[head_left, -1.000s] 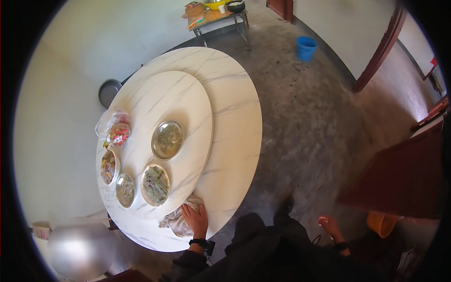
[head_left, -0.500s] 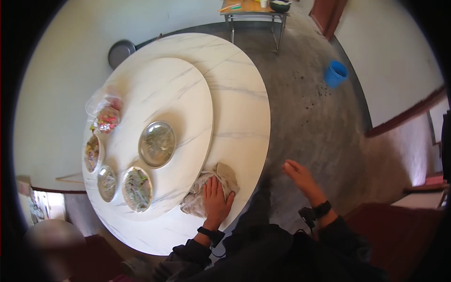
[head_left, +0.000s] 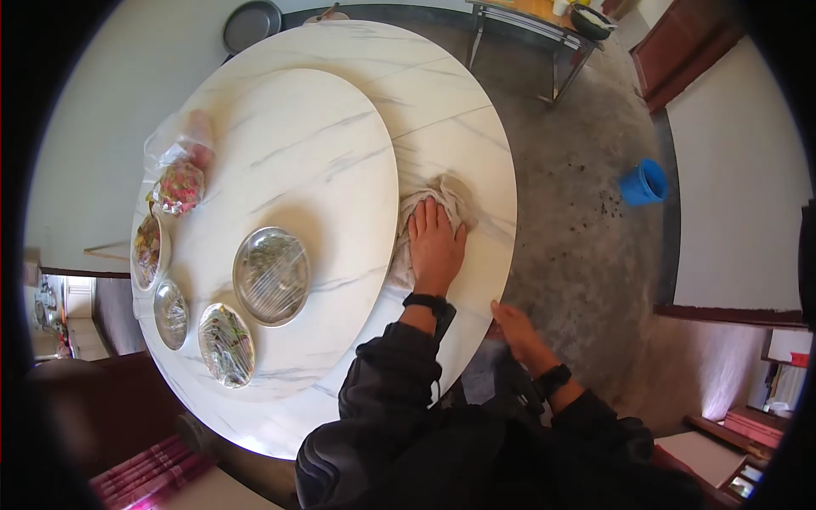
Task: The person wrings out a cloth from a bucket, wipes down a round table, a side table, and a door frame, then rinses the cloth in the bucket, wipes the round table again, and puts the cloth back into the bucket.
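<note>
My left hand (head_left: 437,251) lies flat on a crumpled beige cloth (head_left: 459,197), fingers stretched out and pressing it to the white marbled round table (head_left: 459,127). The cloth sits on the outer ring, beside the raised round turntable (head_left: 340,144). My right hand (head_left: 517,333) is by the table's near right edge, holding nothing, its fingers extended; I cannot tell whether it touches the edge.
On the turntable are a film-covered round dish (head_left: 272,276), an oval dish (head_left: 227,346), a smaller dish (head_left: 171,314), a bowl (head_left: 148,251) and bagged red items (head_left: 180,187). A blue bucket (head_left: 643,183) stands on the floor. A side table (head_left: 535,25) is behind.
My left hand has slid the cloth farther away along the outer ring. My right hand has come nearer the table edge. The view has shifted.
</note>
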Available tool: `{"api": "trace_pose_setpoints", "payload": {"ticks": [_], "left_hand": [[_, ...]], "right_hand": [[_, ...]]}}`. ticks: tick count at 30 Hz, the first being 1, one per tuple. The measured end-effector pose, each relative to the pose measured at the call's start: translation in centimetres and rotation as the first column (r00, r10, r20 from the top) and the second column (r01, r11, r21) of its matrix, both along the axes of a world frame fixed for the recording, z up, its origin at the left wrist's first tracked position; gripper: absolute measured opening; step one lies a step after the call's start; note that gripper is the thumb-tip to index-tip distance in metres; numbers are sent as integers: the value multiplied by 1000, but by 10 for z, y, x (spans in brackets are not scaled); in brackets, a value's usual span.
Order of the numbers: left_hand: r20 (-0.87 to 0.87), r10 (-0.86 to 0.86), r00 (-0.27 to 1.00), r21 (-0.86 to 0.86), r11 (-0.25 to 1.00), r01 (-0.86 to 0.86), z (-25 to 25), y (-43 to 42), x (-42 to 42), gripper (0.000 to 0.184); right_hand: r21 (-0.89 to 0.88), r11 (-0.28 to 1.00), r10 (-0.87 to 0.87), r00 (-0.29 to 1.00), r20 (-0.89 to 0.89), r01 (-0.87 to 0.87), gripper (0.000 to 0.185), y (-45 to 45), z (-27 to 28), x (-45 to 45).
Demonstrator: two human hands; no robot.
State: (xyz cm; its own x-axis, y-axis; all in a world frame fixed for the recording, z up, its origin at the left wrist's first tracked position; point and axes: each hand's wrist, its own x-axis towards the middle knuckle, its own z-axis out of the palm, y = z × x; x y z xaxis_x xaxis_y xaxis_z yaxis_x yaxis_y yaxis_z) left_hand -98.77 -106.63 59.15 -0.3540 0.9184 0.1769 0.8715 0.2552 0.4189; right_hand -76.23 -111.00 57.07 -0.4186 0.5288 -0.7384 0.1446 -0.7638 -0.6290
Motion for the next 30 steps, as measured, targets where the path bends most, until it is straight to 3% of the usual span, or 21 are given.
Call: {"api": "trace_pose_setpoints", "payload": {"ticks": [2,6,11,15,18,23,27,30], "left_hand": [[-4,-50,999,-27,998,50,-1,-7,1,63],[42,-95,995,-108,989,99,5,-104,34,61],[-62,145,988,-21,989,-146,-8,-16,13,59],[-87,262,961,31,965,-261,-6,61,7,58],[-90,218,972,17,976,-217,-10,35,34,59],[-122,253,960,-9,967,-256,-2,31,56,62],[-115,358,927,57,934,-354,-18,110,21,61],[-134,336,932,71,942,-329,-20,180,14,59]], "right_hand": [[-63,996,58,998,-14,-59,46,7,-2,5],[-150,968,187,978,-95,-200,49,21,-14,12],[-231,869,383,890,-247,-438,55,47,-19,21],[-187,778,505,775,-381,-599,61,84,-24,25],[-149,889,352,856,-379,-432,66,140,-24,31],[-90,929,316,896,-312,-359,73,229,-1,14],[-128,903,361,885,-295,-411,83,257,3,3],[-160,874,389,859,-332,-458,91,272,-11,1]]}}
